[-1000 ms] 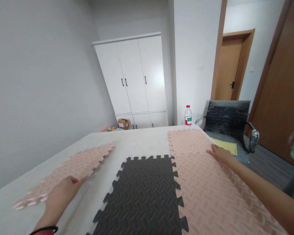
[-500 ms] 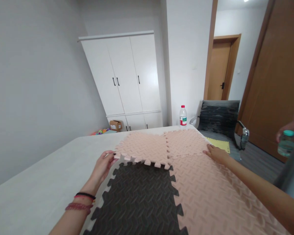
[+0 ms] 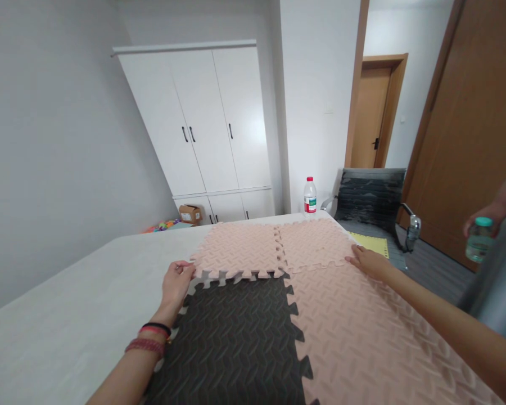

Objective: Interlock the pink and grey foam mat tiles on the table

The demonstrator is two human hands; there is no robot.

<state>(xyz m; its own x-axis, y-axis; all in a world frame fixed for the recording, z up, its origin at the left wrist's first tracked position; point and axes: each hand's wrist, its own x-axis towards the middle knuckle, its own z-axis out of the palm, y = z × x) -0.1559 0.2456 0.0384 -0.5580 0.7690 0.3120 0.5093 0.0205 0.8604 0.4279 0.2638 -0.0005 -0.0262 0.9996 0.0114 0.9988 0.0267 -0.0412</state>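
My left hand (image 3: pixel 177 282) pinches the near left corner of a pink foam mat tile (image 3: pixel 240 247) at the far left of the mat. Just below that tile's near edge lies a black foam tile (image 3: pixel 236 332), its interlocking teeth showing along the sides. A second pink tile (image 3: pixel 314 242) sits at the far right, and a large pink tile (image 3: pixel 354 320) lies nearer me. With fingers stretched out, my right hand (image 3: pixel 367 262) rests on the mat's right edge, by the seam between these two.
The pale table (image 3: pixel 88 292) extends to the left. A red-capped bottle (image 3: pixel 310 197) stands at its far edge. To the right are a dark chair (image 3: pixel 369 197) with a yellow sheet (image 3: pixel 370 244) on it, and another person's hand (image 3: pixel 487 219) holding a green-capped bottle (image 3: pixel 479 242).
The far left pink tile's near edge has come down from its lifted position, closer to the black tile. My left hand stays at its corner; my right hand keeps its place.
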